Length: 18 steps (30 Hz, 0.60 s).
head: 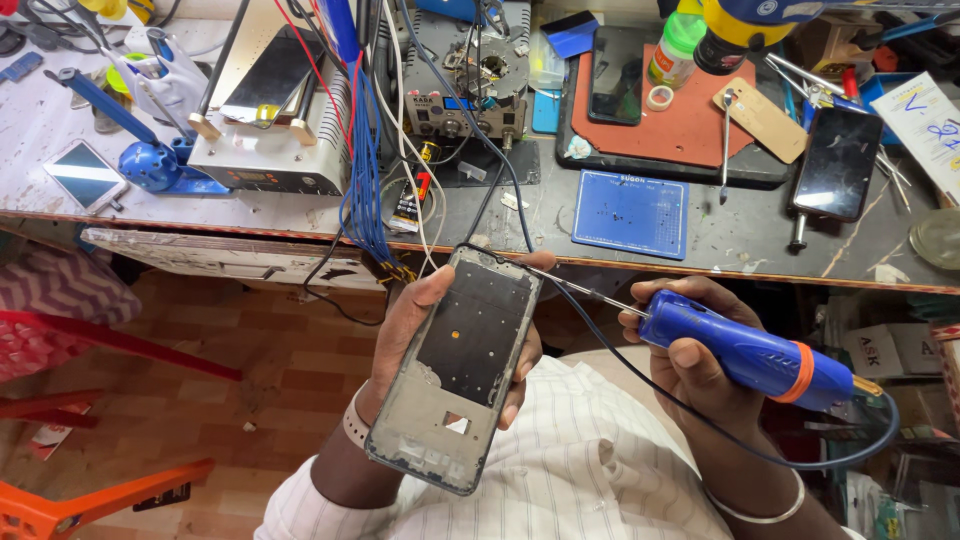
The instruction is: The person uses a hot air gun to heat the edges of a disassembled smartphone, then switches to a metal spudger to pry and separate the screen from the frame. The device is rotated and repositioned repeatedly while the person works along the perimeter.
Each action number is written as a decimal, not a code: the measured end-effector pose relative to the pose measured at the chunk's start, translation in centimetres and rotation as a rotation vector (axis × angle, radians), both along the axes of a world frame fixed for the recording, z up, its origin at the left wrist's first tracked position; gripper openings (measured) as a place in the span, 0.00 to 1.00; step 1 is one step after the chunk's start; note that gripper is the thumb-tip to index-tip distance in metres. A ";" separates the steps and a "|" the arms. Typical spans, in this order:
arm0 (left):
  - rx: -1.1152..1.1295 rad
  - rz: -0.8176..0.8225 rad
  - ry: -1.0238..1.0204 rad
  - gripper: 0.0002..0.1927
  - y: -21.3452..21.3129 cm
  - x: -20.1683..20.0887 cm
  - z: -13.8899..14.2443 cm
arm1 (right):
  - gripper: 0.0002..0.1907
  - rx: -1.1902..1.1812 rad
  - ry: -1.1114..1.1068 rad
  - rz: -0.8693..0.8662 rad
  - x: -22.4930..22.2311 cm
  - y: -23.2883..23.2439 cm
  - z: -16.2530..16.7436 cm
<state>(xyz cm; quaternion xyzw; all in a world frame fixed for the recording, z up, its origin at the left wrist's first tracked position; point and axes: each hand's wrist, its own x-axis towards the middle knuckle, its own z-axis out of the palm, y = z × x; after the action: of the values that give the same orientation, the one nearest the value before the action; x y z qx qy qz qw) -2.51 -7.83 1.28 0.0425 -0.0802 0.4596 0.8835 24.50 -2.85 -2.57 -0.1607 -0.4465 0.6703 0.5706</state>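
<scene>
**A:** What is the biggest thing here?

**B:** The bench (700, 240). It runs along the top, at 12 o'clock from the hands. It is full of phones, wires and tools. A small blue mat (631, 212) lies on it, just past the hands.

**A:** And the next biggest?

**B:** The phone frame (462, 365). It is up off the bench, over the person's lap, in the middle of the view.

**A:** Who holds it?

**B:** The left hand (415, 345). It is closed around the frame from behind. The thumb lies on the left edge and the fingers show on the right edge.

**A:** Which way does the frame run?

**B:** Its long side goes from 1 o'clock down to 7 o'clock. The top end points up at the bench. The open inside faces the camera.

**A:** What about the other hand?

**B:** The right hand (690, 360) is closed tight around a blue tool (750, 355) with an orange ring. A dark cord comes out of its back end.

**A:** Where is the frame from that hand?

**B:** At 9 o'clock, just beside it.

**A:** Which way does the tool point?

**B:** Its long side goes from 4 o'clock up to 10 o'clock. The thin metal tip (575, 288) points at the top right edge of the frame. It is very near that edge. I cannot tell if it touches.

**A:** So which hand is nearer the frame?

**B:** The left. It has the frame in it.
</scene>
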 end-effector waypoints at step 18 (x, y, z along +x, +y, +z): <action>0.026 -0.115 0.049 0.40 0.1 -0.4 1.4 | 0.29 -0.059 0.072 0.076 0.8 1.2 -0.6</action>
<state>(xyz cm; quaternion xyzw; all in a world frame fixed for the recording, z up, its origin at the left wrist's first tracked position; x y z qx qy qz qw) -2.92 -7.71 2.71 0.0604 -0.0669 0.4060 0.9094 25.33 -1.68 -3.14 -0.1365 -0.4115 0.7096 0.5555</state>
